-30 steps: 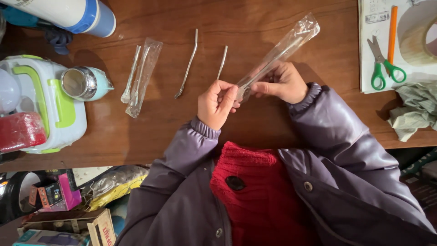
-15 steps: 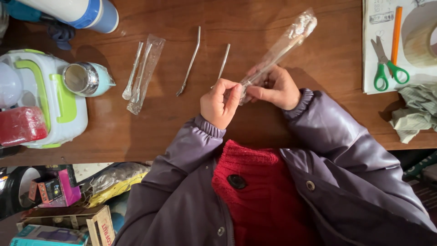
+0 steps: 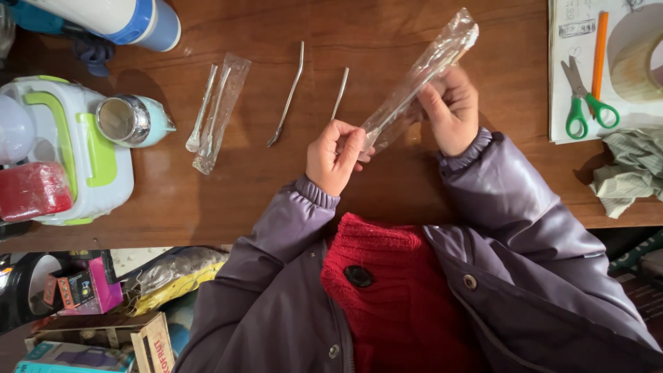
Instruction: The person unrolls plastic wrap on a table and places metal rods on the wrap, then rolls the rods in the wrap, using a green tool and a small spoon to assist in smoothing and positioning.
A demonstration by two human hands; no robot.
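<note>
At the far left of the frame you have a white and green box (image 3: 65,155) with a red block (image 3: 33,191) resting on it, and just right of that a small metal cup (image 3: 131,119) lying on its side. Above them, in the upper left corner, a white and blue bottle (image 3: 117,17) lies across the wooden table (image 3: 228,193). Moving right, a clear sleeve with a metal tool inside (image 3: 219,114) lies flat, with a loose metal tool (image 3: 200,114) just beside it on its left. Further right sit a bent metal rod (image 3: 289,97) and a shorter metal pin (image 3: 340,86), apart from each other.

Near the centre, your left hand (image 3: 333,157) is closed, pinching the lower end of a long clear plastic sleeve (image 3: 421,76). The sleeve slants up and to the right, lifted off the table, with a slim metal tool showing inside it. Your right hand (image 3: 452,110) grips the sleeve around its middle, fingers curled over it.

In the upper right lie green scissors (image 3: 583,103) and an orange pen (image 3: 599,45) on a sheet of paper (image 3: 563,41), beside a roll of tape (image 3: 639,55). Below them is a crumpled cloth (image 3: 628,173) at the table edge
</note>
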